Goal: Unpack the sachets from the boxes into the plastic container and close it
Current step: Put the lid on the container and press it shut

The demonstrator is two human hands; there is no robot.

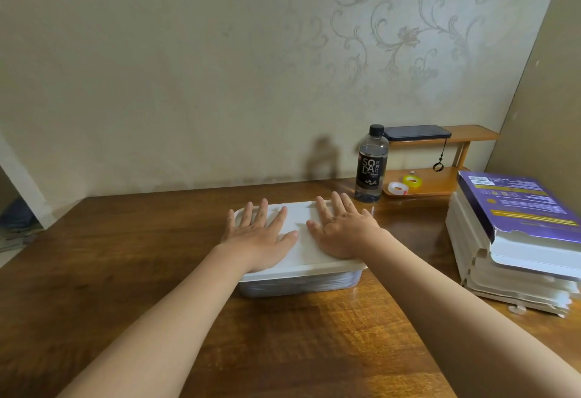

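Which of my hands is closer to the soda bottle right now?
Right. The right hand lies flat on the lid, just short of the soda bottle; the left hand lies flat on the lid too, farther left.

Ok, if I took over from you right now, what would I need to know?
Left hand: flat on the white lid, fingers straight.
Right hand: flat on the lid too, beside the left.
Plastic container: mid-table, lid on; its contents show only dimly through the wall.
Boxes: stacked at the right, top one torn open.
Done: the lid is on.
Left: check that every edge is pressed down; I cannot tell from here.
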